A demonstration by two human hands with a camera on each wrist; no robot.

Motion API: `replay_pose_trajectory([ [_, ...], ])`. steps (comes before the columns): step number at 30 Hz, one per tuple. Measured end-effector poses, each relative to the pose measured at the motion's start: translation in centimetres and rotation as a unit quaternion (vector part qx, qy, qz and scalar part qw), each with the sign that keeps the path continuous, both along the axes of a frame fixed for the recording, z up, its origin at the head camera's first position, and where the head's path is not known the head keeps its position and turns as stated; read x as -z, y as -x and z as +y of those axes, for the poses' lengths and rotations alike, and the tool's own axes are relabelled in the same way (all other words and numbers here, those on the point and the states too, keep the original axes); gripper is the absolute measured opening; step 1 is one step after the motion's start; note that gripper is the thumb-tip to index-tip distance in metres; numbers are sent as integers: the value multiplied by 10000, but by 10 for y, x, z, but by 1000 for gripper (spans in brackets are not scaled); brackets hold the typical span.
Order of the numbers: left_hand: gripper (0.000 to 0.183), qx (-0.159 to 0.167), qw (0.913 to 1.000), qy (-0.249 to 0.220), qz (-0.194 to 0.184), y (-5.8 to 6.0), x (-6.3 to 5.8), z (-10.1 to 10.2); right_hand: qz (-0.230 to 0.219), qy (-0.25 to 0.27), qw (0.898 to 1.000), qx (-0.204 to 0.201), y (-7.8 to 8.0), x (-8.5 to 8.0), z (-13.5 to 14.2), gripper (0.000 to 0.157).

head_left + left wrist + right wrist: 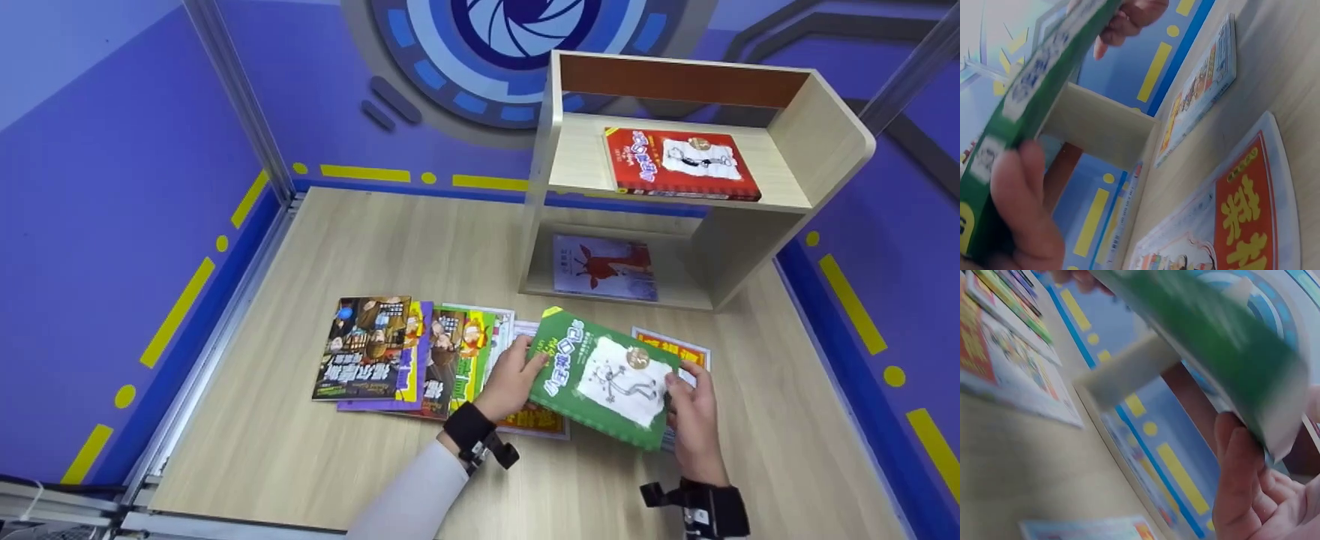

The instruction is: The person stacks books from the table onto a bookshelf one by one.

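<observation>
Holding green book (626, 386) above table (262, 442): left hand (511, 381) gripping left edge, right hand (696, 427) gripping right. Seemingly carrying step of shelving; next move probably calling for level lift toward bookshelf (825, 139), clearing red book (682, 163).

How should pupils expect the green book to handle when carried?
The green book is probably fairly stiff: it shows no obvious sag between the left hand and right hand. Its flat, boxy shape suggests it won't roll. Its thick spine hints at moderate weight.
</observation>
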State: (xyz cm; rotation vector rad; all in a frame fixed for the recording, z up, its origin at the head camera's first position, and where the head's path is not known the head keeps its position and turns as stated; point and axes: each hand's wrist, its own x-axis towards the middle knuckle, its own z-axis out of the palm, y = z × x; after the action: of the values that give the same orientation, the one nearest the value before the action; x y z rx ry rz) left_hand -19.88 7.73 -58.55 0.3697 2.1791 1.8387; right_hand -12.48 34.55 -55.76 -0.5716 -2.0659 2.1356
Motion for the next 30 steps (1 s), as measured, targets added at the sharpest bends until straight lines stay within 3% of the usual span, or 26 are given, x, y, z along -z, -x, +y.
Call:
replay_pose_trajectory([
  [6, 30, -727, 9973, -96, 33, -3, -1, 0, -77, -28, 9997, 210, 4, 5, -28, 55],
  [12, 51, -1151, 9921, -487, -128, -8, 4, 2, 234, -837, 9944, 606, 4, 16, -44, 58],
  [15, 64, -1047, 9934, -463, -58, -10, 4, 0, 304, -1115, 9910, 670, 2, 21, -47, 59],
  [20, 76, -593, 9979, -195, 182, -6, -1, -1, 54, -1342, 9881, 745, -2, 21, -44, 66],
  [24, 83, -282, 9988, 105, 376, -2, -3, -2, -85, -1327, 9882, 759, -3, 18, -40, 71],
  [30, 91, -47, 9918, 950, 850, 2, -3, -8, 201, -991, 9937, 479, -2, 18, -35, 75],
])
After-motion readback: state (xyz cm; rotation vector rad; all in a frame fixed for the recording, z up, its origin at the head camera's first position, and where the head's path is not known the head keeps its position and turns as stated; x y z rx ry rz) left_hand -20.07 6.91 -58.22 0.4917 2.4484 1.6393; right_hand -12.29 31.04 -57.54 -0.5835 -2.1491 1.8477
